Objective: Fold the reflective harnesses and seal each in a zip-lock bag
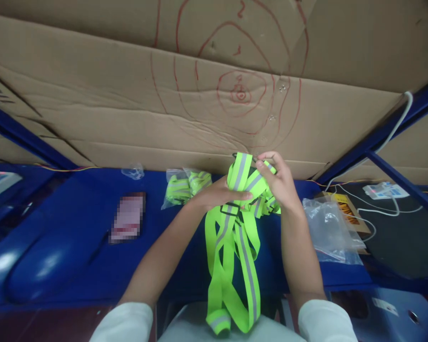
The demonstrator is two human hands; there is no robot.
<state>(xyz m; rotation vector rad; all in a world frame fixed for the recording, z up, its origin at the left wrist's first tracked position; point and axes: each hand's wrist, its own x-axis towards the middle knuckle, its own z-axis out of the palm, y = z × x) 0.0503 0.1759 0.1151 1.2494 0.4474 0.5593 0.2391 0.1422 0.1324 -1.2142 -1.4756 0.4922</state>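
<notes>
A neon yellow-green reflective strap harness [248, 275] with grey stripes hangs from both hands, its long loops drooping past the table's front edge. My left hand [219, 192] is closed round the folded straps, thumb lying across them. My right hand [278, 178] pinches the upper part of the same harness near a dark clip. One black buckle [230, 209] sits just below my left thumb. Behind the hands, more bunched neon straps [271, 204] are partly hidden, so I cannot tell whether they belong to the same harness.
Clear bags of folded neon straps [187, 185] lie left of the hands. Further left is a blurred-out phone-shaped item [128, 217]. Empty plastic bags [328, 228] rest on the right, by a yellow-brown box [349, 213] and a white power strip [385, 191]. Cardboard [128, 95] stands behind.
</notes>
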